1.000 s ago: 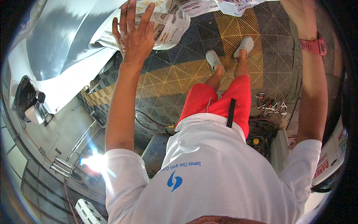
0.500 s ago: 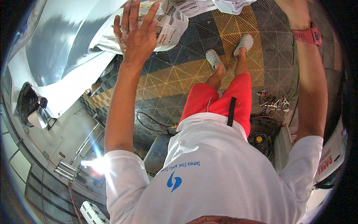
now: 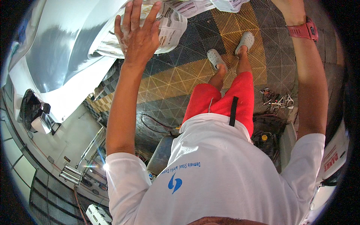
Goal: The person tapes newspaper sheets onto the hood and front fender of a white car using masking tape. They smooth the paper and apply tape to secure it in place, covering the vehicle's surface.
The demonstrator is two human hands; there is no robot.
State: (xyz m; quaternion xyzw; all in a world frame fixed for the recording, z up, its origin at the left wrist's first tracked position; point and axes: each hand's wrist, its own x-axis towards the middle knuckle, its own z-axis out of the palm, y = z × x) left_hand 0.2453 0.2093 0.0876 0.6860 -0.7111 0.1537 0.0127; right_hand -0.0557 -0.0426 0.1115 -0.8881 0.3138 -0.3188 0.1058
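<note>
Fingers spread, my left hand [image 3: 139,39] lies over a sheet of newspaper [image 3: 174,28] draped on the edge of a glossy white and grey car body [image 3: 80,26]. Whether the palm presses the paper or hovers just above it I cannot tell. More printed paper [image 3: 195,6] continues along the top edge of the view. At the upper right, my right hand [image 3: 291,13] is cut off by the picture's edge, so its fingers are hidden. A red watch [image 3: 303,30] sits on that wrist.
The car's side mirror [image 3: 33,112] juts out at the left. Underfoot is a black and yellow tiled floor [image 3: 168,80]. A dark hose [image 3: 155,122] loops beside my legs. Small metal pieces [image 3: 277,99] lie in a heap at right, near a dark object with a yellow cap [image 3: 264,138].
My right hand and wrist have moved slightly left and up. My left hand stays spread over the newspaper, and the whole view has shifted a little.
</note>
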